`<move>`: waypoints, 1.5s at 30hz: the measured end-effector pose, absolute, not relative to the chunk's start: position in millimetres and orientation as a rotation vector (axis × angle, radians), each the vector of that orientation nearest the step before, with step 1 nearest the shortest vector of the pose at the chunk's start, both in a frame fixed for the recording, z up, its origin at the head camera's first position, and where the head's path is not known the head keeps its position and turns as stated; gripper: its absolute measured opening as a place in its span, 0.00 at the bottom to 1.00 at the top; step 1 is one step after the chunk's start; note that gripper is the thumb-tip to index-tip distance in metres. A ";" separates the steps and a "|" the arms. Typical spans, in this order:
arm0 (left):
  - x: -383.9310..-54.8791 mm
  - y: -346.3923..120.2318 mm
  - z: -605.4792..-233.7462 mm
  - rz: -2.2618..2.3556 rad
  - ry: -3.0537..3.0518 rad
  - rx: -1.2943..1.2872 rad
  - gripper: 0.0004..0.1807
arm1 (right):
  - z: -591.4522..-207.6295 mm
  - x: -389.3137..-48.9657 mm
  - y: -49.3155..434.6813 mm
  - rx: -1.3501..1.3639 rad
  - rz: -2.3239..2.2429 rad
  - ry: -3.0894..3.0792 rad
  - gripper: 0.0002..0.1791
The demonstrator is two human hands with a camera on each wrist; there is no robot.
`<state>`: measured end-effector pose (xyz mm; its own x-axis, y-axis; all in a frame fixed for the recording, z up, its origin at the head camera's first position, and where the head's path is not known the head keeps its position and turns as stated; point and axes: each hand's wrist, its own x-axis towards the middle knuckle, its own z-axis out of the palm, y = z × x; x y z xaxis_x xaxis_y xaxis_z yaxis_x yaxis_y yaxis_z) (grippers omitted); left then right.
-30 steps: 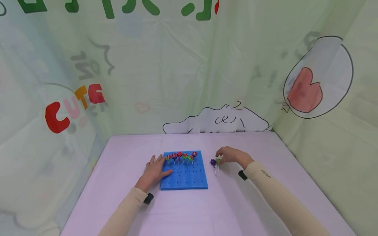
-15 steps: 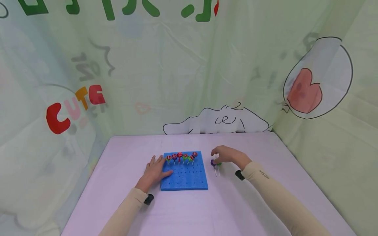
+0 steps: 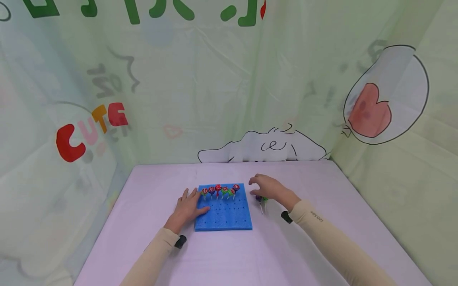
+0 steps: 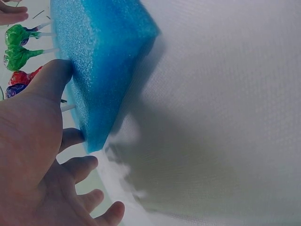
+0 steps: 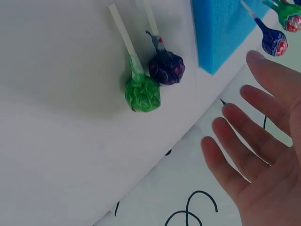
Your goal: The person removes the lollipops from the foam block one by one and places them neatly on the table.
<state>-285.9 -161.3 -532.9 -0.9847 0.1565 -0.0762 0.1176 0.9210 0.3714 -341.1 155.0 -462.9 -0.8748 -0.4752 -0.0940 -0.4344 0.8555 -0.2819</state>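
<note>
Several wrapped lollipops stand by their sticks in a row near the far edge of a blue foam board dotted with holes. My left hand rests on the board's left edge, thumb over its top and fingers spread. Over the table right of the board hovers my right hand, fingers apart with nothing between them. A green lollipop and a dark purple lollipop lie side by side on the table below it, apart from the hand. In the head view it partly covers their heads.
The table has a pale pink cover. Printed curtains rise behind it and along both sides. A dark wrist camera sits under the left sleeve, another camera under the right.
My right hand has drawn away from the green lollipop and moved left over the purple one towards the board, with its fingers opening out. The left hand and board stay put.
</note>
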 end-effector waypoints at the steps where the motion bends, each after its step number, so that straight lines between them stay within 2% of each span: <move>1: -286.0 -161.4 -532.7 0.567 2.978 0.213 0.45 | -463.9 -340.3 153.2 -0.718 -0.376 2.893 0.21; 18: -285.3 -162.4 -528.6 0.577 2.980 0.226 0.44 | -490.3 -326.7 129.8 -1.025 -0.374 3.273 0.19; 24: -286.1 -163.0 -530.9 0.575 2.980 0.224 0.44 | -500.5 -325.5 124.3 -1.137 -0.286 3.365 0.21; 45: -288.8 -163.4 -535.3 0.571 2.973 0.218 0.45 | -513.8 -323.8 107.3 -1.038 -0.227 3.425 0.19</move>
